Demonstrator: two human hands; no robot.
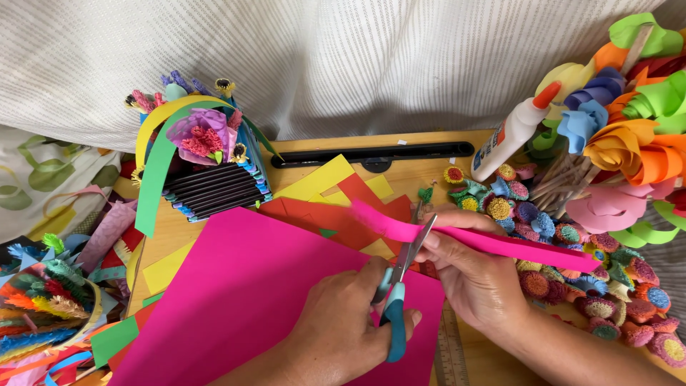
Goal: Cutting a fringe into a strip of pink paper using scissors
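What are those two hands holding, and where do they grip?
The left hand holds teal-handled scissors by the handle loops; the right hand pinches a pink paper strip near the blades.

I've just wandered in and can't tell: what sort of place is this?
Most likely a home paper-craft table. Sheets of coloured paper cover the wooden top, a glue bottle lies beside heaps of rolled paper flowers, and the left hand works scissors through a pink strip that the right hand holds.

Bright, even daylight fills the scene — colours are vivid and nothing is blown out. Shadows are soft and short, pooling under the hands on the large magenta paper sheet [243, 286]. Focus is sharp centrally — the frame edges bend slightly with wide-lens distortion.
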